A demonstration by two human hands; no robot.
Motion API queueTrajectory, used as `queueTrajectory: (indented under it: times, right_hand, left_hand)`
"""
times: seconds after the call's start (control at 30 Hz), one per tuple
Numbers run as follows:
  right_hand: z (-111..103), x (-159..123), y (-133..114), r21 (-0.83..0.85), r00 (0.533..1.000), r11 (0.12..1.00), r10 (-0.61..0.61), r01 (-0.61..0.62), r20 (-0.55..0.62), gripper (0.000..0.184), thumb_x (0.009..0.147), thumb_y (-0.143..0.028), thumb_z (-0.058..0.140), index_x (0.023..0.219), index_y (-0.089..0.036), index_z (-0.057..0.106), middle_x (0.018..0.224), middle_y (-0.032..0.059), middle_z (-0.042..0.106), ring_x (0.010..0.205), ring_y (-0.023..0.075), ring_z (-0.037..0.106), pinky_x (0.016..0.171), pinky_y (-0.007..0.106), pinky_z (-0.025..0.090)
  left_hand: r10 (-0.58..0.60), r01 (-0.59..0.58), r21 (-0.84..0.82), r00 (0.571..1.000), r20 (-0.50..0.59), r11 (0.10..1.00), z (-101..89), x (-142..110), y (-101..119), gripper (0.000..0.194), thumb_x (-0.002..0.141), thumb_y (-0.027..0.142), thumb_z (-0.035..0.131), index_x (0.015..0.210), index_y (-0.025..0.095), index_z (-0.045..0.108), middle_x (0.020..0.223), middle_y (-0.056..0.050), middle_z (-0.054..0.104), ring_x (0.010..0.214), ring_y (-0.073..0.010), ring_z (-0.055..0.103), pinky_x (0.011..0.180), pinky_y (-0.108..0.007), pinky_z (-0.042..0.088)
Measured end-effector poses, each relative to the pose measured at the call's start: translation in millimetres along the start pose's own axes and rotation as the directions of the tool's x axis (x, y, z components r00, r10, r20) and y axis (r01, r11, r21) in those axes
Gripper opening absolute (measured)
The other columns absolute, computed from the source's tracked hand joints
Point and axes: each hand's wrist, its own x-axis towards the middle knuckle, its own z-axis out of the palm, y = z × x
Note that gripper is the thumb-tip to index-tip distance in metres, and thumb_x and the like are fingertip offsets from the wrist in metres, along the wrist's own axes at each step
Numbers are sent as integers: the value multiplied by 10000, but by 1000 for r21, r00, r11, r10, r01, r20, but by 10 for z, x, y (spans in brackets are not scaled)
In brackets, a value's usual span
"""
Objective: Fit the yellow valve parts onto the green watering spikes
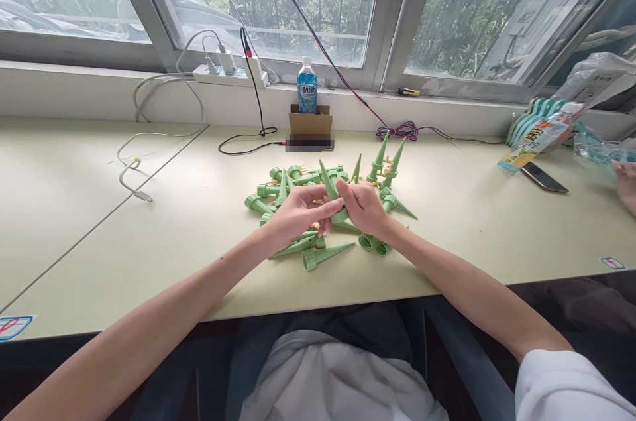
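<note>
A green plastic watering spike (328,181) is between my two hands, its point up and away from me and its ribbed collar towards me. My left hand (301,209) is closed on it from the left, with the thumb across its lower part. From the right, my right hand (365,203) is curled against the same spike near the collar, its thumb bent. The inner fingers are partly hidden. Around and beneath both hands lie several more green spikes (328,255), some with small yellow parts (386,168). Two loose green caps (373,244) lie below my right hand.
Behind the pile stands a small cardboard box (311,122) near a blue bottle (307,86). Cables (402,130) and a power strip (231,74) are along the window. A phone (544,178), a drink pouch (531,144) and another person's hand (626,182) are at right.
</note>
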Motion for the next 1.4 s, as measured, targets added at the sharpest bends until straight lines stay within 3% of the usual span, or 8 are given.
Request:
queueTrajectory:
  times: [0.53, 0.97, 1.4]
  right_hand:
    - [25, -13, 48, 109, 999, 994, 7, -12, 44, 630, 1046, -563, 311, 540, -193, 379, 461, -35, 427, 459, 76, 377, 496, 230, 313]
    - [18, -11, 38, 111, 997, 992, 47, -54, 67, 643, 1034, -600, 309, 538, -201, 395, 421, -41, 389, 444, 90, 409, 496, 241, 330]
    - [22, -5, 3, 102, 995, 989, 102, -102, 14, 611, 1025, -630, 293, 606, -201, 409, 490, -42, 392, 471, 90, 367, 473, 239, 291]
  left_hand:
    - [-11, 13, 49, 999, -45, 999, 2, -6, 51, 347, 777, 470, 779, 843, 141, 693, 690, 7, 586, 523, -95, 566, 474, -214, 467]
    - [-7, 11, 55, 998, -58, 998, -6, 0, 19, 326, 798, 476, 758, 830, 160, 686, 667, 15, 572, 519, -101, 563, 499, -232, 457]
    - [-6, 9, 33, 995, -98, 999, -23, 19, -19, 337, 819, 494, 741, 829, 162, 689, 661, 2, 597, 512, -99, 557, 517, -243, 469]
